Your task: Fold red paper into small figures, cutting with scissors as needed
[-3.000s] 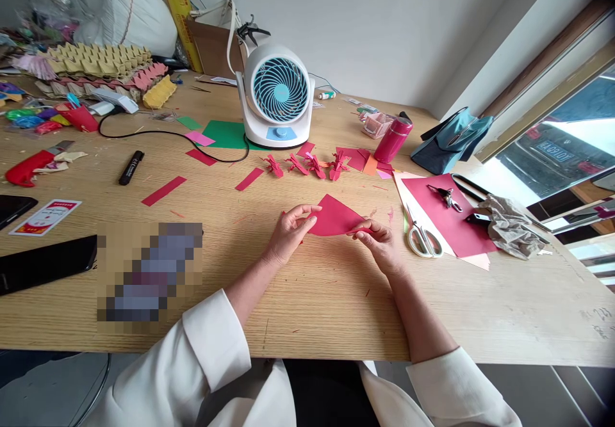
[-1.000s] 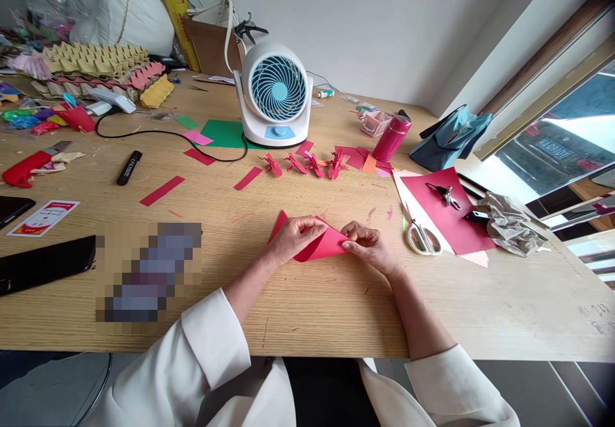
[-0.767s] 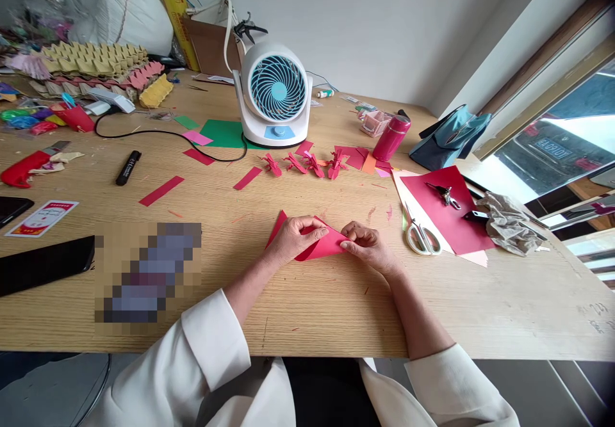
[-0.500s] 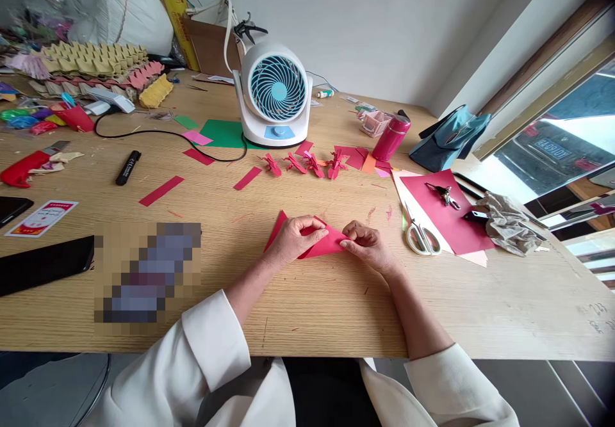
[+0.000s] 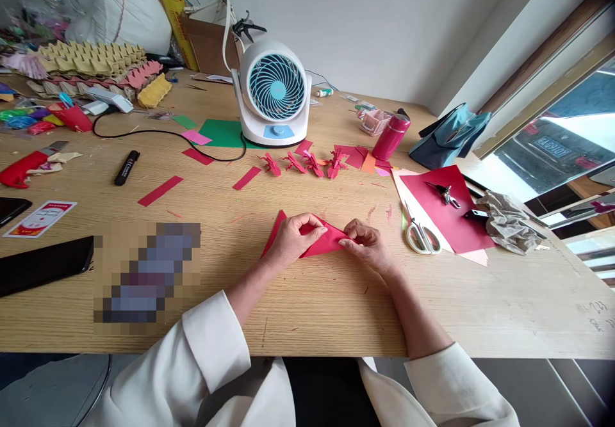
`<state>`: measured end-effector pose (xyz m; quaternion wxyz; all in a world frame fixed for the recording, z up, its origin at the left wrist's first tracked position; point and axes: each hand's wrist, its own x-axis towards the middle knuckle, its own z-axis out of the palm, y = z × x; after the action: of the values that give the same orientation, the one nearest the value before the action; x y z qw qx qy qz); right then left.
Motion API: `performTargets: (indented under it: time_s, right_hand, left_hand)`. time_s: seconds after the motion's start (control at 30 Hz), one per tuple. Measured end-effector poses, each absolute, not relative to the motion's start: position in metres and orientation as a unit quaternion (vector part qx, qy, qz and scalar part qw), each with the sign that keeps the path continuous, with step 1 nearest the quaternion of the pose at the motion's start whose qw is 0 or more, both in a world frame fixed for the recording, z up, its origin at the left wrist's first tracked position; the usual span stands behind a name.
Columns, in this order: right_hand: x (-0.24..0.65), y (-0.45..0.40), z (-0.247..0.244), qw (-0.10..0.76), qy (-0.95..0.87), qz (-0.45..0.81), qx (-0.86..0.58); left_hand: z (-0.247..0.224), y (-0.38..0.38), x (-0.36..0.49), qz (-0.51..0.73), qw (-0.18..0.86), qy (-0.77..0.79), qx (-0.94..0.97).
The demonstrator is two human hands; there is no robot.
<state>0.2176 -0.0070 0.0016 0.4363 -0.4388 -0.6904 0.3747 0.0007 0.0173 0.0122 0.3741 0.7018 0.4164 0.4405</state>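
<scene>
A folded red paper (image 5: 327,240) lies on the wooden table in front of me, its left corner sticking out beyond my left hand (image 5: 296,238). The fingers of that hand are pinched on the paper's upper middle part. My right hand (image 5: 365,242) has its thumb and curled fingers closed on the paper's right corner. Part of the paper is hidden under my left hand. Behind the hands, several small folded red paper figures (image 5: 314,164) stand in a row.
A white fan (image 5: 276,94) stands at the back. Scissors (image 5: 421,236) and red sheets (image 5: 464,228) lie at the right, near a pink bottle (image 5: 391,137). At the left are a black marker (image 5: 127,168), a red paper strip (image 5: 160,191) and a black phone (image 5: 45,265).
The paper between my hands has shifted very slightly, and a fold now shows along its upper right edge. Both hands keep almost the same place and grip.
</scene>
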Motion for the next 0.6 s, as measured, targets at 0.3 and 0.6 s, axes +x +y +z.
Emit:
performTargets:
  time_s: [0.3,0.6]
  right_hand:
    - [0.2165,-0.0069,0.0014,0.452,-0.691,0.359,-0.435]
    - [0.2174,-0.0068,0.0026,0.457,-0.680,0.373,-0.435]
  left_hand:
    - [0.0154,0.0120,0.0009,0.442,0.320,0.422,0.724]
    - [0.0143,0.0124,0.0011,0.461,0.278,0.423,0.729]
